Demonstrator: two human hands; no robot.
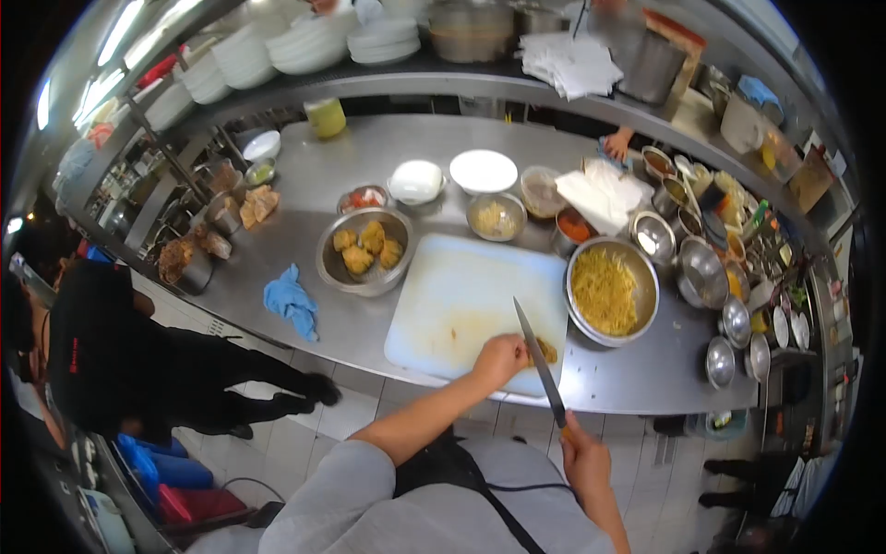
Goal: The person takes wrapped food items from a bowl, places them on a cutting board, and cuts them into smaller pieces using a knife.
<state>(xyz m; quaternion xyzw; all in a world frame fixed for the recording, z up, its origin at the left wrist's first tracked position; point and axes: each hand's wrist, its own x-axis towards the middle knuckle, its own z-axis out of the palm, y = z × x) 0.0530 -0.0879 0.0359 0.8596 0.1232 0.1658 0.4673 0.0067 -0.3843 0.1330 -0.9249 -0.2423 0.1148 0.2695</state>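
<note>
My right hand (586, 454) is closed around the handle of a long kitchen knife (540, 355). The blade points away from me, over the right front part of the white cutting board (443, 305). My left hand (503, 358) rests on the board with its fingers bent, just left of the blade. Against its fingertips lies a small yellow-brown piece of food (548, 352), partly hidden by the knife. A few brown crumbs and stains mark the board. Left of the board, a steel bowl (329, 263) holds several golden-brown food pieces (372, 236).
A steel bowl (646, 323) of yellow shredded food (604, 291) stands right of the board. Behind it are a white plate (484, 172) and small bowls. A blue cloth (292, 303) lies left. Another person's hand (618, 144) reaches in behind; a person in black (175, 351) stands left.
</note>
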